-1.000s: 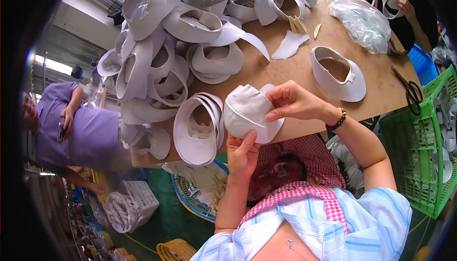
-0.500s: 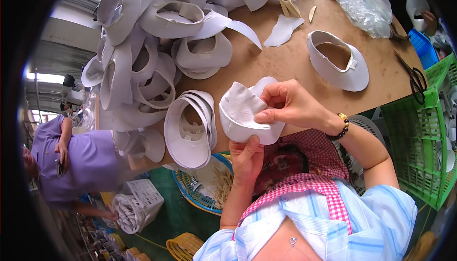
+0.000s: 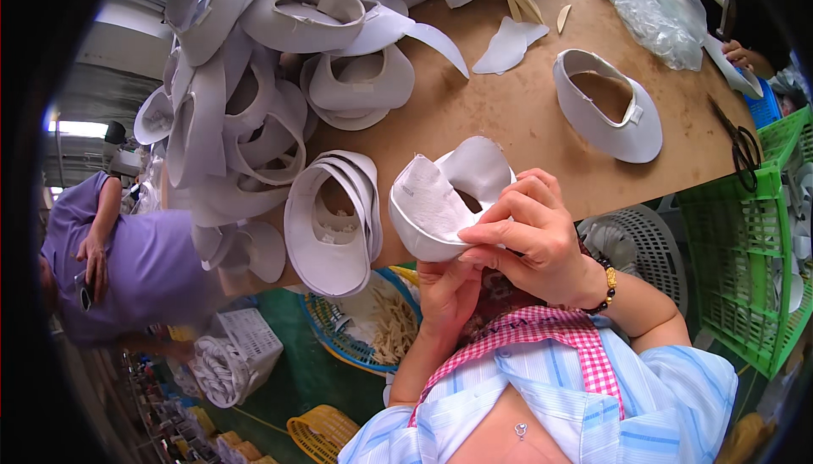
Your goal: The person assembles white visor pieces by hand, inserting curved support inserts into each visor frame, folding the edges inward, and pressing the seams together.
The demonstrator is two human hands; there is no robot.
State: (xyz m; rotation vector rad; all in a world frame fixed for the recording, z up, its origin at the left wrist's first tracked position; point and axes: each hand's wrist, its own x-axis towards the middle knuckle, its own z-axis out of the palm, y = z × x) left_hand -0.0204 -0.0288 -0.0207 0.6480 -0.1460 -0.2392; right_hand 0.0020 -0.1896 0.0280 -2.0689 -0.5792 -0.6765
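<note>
A white shoe upper (image 3: 425, 201) is held up at the table's near edge, its pale fuzzy lining facing me and its opening toward the far right. My left hand (image 3: 447, 295) grips its lower edge from beneath, the fingers partly hidden. With thumb and fingertips, my right hand (image 3: 535, 235) pinches the upper's near right rim close to my left hand. Just left of it stands a nested stack of white uppers (image 3: 326, 248). Another single upper (image 3: 614, 129) lies to the right on the brown table (image 3: 508, 117).
A large heap of white uppers (image 3: 360, 91) covers the table's left side. White cut pieces (image 3: 506, 47), a plastic bag (image 3: 652, 15) and black scissors (image 3: 743, 151) lie farther out. Green crates (image 3: 732, 252) stand right; a blue basket (image 3: 364, 328) sits below. Co-workers are at left and far right.
My right hand has moved down from inside the upper to its near right rim. The upper has turned so its opening shows. At far right, a co-worker's hand now holds a hammer.
</note>
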